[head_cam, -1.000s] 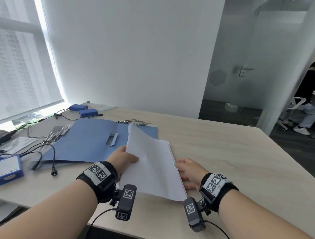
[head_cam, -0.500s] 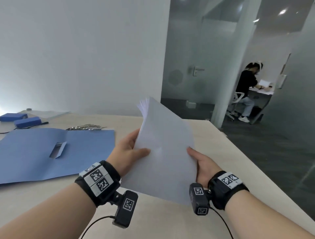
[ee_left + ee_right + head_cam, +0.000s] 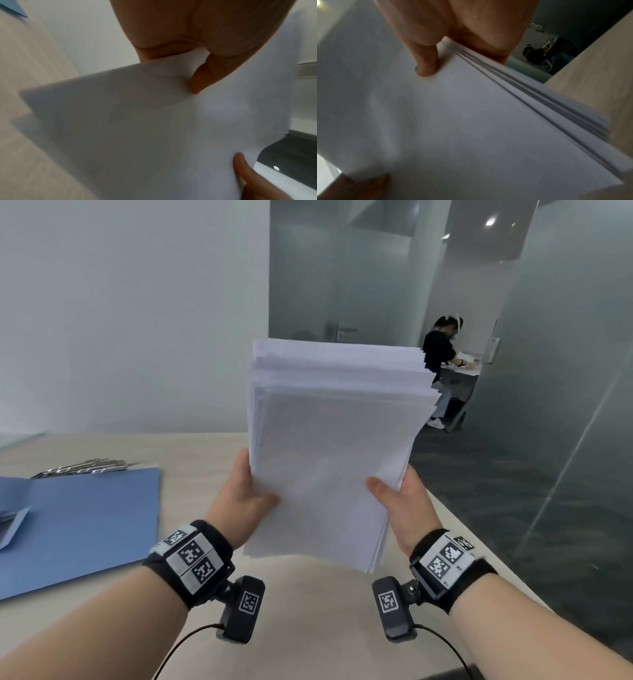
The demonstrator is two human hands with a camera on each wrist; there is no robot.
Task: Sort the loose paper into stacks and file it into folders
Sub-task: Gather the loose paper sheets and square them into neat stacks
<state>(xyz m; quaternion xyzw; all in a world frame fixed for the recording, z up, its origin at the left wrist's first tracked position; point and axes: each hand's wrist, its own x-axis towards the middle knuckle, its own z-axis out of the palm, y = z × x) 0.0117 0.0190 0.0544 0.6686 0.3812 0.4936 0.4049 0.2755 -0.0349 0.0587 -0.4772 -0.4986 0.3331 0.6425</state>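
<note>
Wooden bench (image 3: 308, 628) lies under a thick stack of white paper (image 3: 329, 446), held upright in the air above it. The blue folder (image 3: 85, 525) lies open at the left. The left hand (image 3: 239, 501) and right hand (image 3: 404, 505) pinch the lower sides, thumbs in front. The top edges are uneven, so it is good to loosen the grip a little and tap the stack on the bench.

- White, plain and unprinted: paper stack (image 3: 329, 446), with grey lines of shadow between its sheet edges.
- Solid mid-blue: folder (image 3: 85, 525), lying open.
- Pale beige with faint wood grain: counter (image 3: 308, 611).
- Black with white panels bearing black square-code patterns: wristbands (image 3: 193, 559).
- Black, each with one white code patch: wrist cameras (image 3: 241, 607).
- Silvery grey: metal clips (image 3: 85, 467).
- Dark grey, faintly mottled: floor (image 3: 496, 491).
</note>
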